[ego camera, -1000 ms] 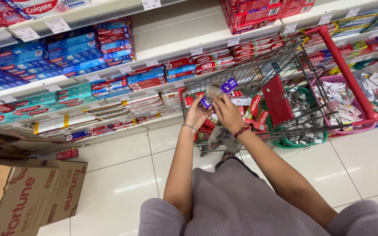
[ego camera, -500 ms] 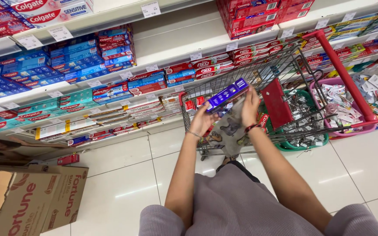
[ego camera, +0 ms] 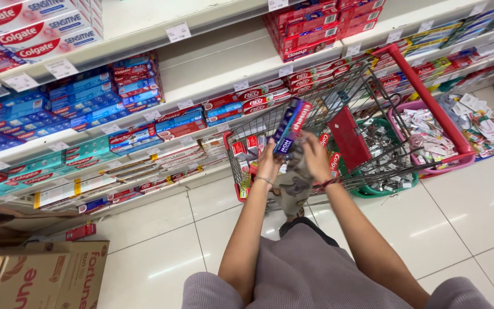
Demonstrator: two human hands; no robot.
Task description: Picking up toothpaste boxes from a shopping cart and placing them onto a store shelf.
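Observation:
Both hands are raised over a wire shopping cart (ego camera: 373, 91) with a red handle. My left hand (ego camera: 269, 162) and my right hand (ego camera: 316, 155) together hold a stack of long purple and red toothpaste boxes (ego camera: 291, 126), tilted upward above the cart. A bracelet sits on each wrist. Several red toothpaste boxes (ego camera: 247, 147) lie in the cart's near corner below my hands. A red flap (ego camera: 348, 137) hangs in the cart's child seat.
Store shelves (ego camera: 161, 86) packed with red, blue and teal toothpaste boxes run along the left and top. A pink basket (ego camera: 430, 137) and a green basket (ego camera: 373, 189) of small items sit under the cart. A cardboard carton (ego camera: 41, 277) stands at the lower left on white floor tiles.
Both hands lifted the purple and red boxes up out of the cart, and the stack now points higher toward the shelves.

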